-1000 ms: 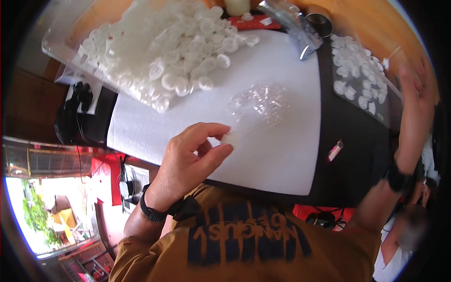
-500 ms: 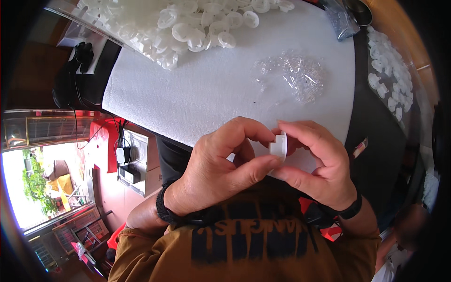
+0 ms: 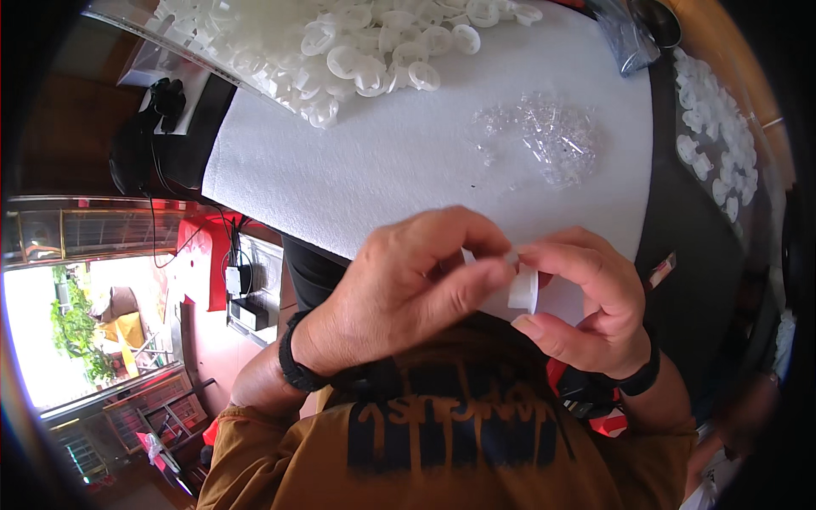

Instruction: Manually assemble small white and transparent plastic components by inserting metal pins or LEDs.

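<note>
Right hand (image 3: 595,302) pinching white plastic part (image 3: 524,289), near side. Left hand (image 3: 416,280) fingertips at its left edge, contact unclear. Beyond: white sheet (image 3: 382,170), clear bits (image 3: 557,140) on it, whitish pile (image 3: 374,59) far left, white pieces (image 3: 722,140) far right.

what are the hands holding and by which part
The right hand pinches a white plastic piece by its rim; whether the left hand grips anything is unclear.
</note>
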The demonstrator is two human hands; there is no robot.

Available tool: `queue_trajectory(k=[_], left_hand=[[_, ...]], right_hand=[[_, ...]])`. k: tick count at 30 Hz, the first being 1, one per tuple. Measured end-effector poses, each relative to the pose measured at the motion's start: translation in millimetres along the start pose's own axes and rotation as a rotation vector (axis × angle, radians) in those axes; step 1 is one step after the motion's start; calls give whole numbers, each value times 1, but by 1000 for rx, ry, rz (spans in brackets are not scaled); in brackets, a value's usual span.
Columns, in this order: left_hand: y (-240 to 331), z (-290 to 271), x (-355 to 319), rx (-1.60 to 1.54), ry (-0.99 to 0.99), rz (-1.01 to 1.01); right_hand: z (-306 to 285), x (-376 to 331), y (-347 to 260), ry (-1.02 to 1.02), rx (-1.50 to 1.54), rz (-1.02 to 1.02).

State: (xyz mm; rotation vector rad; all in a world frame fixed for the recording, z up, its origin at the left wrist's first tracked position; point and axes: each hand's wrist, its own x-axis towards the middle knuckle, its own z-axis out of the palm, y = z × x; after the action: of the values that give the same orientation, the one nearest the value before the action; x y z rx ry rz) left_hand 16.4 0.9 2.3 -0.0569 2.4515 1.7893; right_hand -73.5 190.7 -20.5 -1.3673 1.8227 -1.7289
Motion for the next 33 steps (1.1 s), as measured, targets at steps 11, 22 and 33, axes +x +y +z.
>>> queue_trajectory(k=[11, 22, 33], left_hand=[[-12, -9, 44, 649, 187, 154], [-6, 8, 59, 796, 68, 241], [-13, 9, 52, 670, 122, 264]], right_hand=[[1, 0, 18, -57, 211, 114], [-6, -5, 19, 47, 541, 338], [-11, -5, 22, 143, 842, 369]])
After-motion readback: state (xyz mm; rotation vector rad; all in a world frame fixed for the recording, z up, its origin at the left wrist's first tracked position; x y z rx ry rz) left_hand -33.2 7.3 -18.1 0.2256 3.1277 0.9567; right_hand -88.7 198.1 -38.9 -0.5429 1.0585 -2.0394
